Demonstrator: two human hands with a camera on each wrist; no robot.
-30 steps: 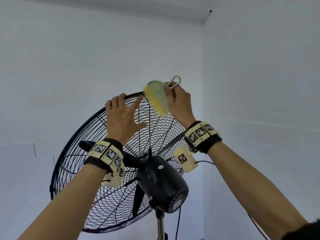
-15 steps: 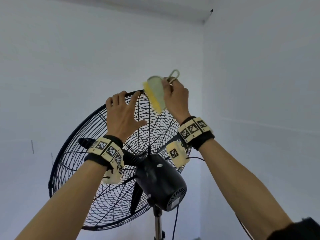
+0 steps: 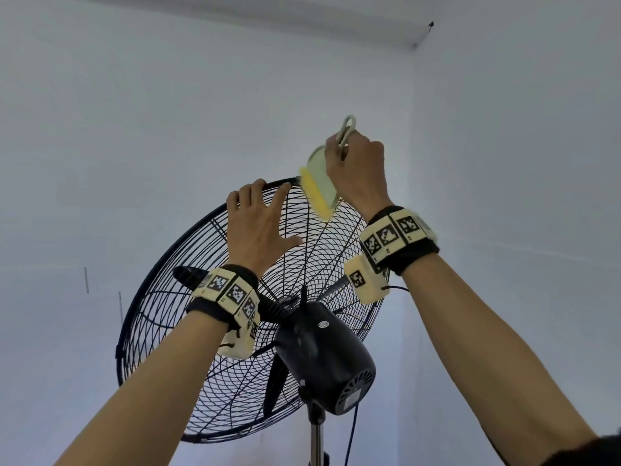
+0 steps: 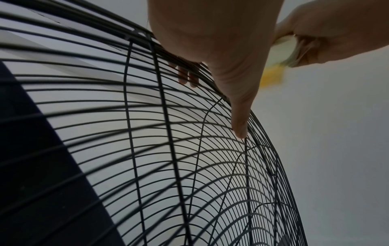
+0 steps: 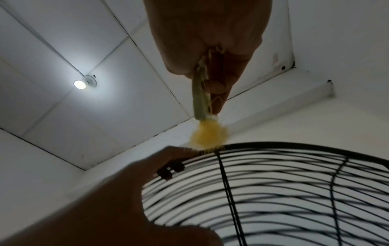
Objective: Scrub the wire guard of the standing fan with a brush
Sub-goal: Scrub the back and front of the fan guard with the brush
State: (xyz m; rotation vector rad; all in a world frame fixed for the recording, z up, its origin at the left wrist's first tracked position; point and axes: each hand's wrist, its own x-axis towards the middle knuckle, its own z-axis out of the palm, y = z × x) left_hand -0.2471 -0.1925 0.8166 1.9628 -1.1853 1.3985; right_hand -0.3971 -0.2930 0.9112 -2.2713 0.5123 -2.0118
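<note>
A black standing fan fills the middle of the head view, seen from behind, with its round wire guard (image 3: 188, 297) tilted up. My left hand (image 3: 258, 227) grips the guard's top rim, fingers hooked over the rim wire (image 4: 147, 35) and thumb (image 4: 238, 116) lying along the mesh. My right hand (image 3: 356, 169) grips the pale green brush (image 3: 321, 176) by its handle, whose loop sticks up above the fist. The yellow bristles (image 5: 207, 135) press on the top rim (image 5: 294, 148) just right of my left hand (image 5: 126, 191).
The black motor housing (image 3: 322, 354) sits behind the guard on a metal pole (image 3: 316, 438), with a dark cable hanging beside it. White walls meet in a corner behind the fan. A ceiling lamp (image 5: 80, 84) shines overhead.
My right hand has lifted and turned the brush more upright, sliding the bristles up onto the top rim. The left hand keeps its hold on the rim.
</note>
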